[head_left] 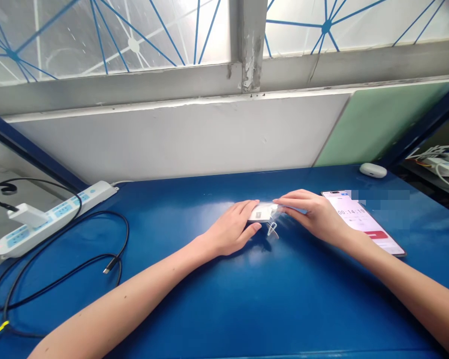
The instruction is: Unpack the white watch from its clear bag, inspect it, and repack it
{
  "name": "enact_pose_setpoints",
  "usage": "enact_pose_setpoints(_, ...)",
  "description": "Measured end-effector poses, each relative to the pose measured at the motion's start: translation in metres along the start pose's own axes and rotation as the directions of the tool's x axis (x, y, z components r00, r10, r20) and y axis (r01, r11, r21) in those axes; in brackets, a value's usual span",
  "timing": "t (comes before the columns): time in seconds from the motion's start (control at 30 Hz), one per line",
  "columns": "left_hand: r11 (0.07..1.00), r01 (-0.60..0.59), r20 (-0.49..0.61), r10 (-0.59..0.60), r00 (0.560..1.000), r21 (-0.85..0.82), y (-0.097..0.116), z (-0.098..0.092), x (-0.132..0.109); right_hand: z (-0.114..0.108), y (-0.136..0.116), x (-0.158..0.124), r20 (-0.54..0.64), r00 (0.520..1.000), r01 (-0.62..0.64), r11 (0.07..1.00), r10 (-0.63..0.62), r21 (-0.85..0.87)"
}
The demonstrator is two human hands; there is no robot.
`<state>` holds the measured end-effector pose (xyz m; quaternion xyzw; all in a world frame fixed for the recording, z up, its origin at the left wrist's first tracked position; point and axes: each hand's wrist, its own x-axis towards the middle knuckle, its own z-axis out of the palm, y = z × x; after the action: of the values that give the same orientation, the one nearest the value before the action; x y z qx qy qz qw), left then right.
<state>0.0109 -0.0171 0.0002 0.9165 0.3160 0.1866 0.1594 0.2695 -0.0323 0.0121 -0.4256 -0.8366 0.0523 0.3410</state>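
Note:
A small clear plastic packet (265, 213) with a white label lies on the blue table (224, 299) near its middle. My left hand (232, 229) grips its left end between thumb and fingers. My right hand (314, 214) lies on its right end with the fingers stretched across it, pressing it down. A small clear tab of the packet (272, 230) sticks out below, between the hands. What is inside the packet cannot be made out.
A phone (362, 222) with a running timer lies right of my right hand. A white earbud case (373, 170) sits at the back right. A white power strip (52, 217) with a charger and black cable (78, 259) lies at the left.

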Motion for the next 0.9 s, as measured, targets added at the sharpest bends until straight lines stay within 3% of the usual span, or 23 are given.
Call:
enact_pose_setpoints(0.13,0.999,0.039,-0.022,-0.040,0.999,-0.012,0.001,0.001,0.002,-0.005,0.002,0.004,-0.090,0.986,-0.118,0.974,0.138,0.195)
enact_pose_setpoints(0.27,0.999,0.044,-0.031,-0.045,0.999,-0.029,0.002,0.001,0.002,-0.013,-0.004,0.009,-0.156,0.929,-0.255,0.887,0.335,0.386)
enact_pose_setpoints(0.43,0.998,0.024,-0.061,-0.027,0.998,-0.053,-0.001,0.003,0.000,-0.014,-0.002,0.012,-0.024,0.850,-0.438,0.731,0.526,0.522)
enact_pose_setpoints(0.6,1.000,0.000,-0.061,-0.001,0.998,-0.023,-0.003,0.004,-0.001,0.001,0.004,0.009,0.137,0.823,-0.525,0.645,0.552,0.555)
enact_pose_setpoints(0.73,0.999,-0.038,-0.022,0.037,0.999,-0.017,-0.002,0.002,0.000,0.008,0.004,0.007,0.228,0.830,-0.536,0.615,0.509,0.579)
enact_pose_setpoints(0.8,0.999,-0.034,-0.009,0.034,0.999,-0.016,-0.002,0.001,0.001,0.011,0.005,0.006,0.235,0.844,-0.523,0.640,0.483,0.563)
enact_pose_setpoints(0.9,1.000,0.013,0.016,-0.013,1.000,-0.005,-0.001,0.000,0.001,0.015,0.008,0.003,0.186,0.881,-0.470,0.760,0.435,0.449)
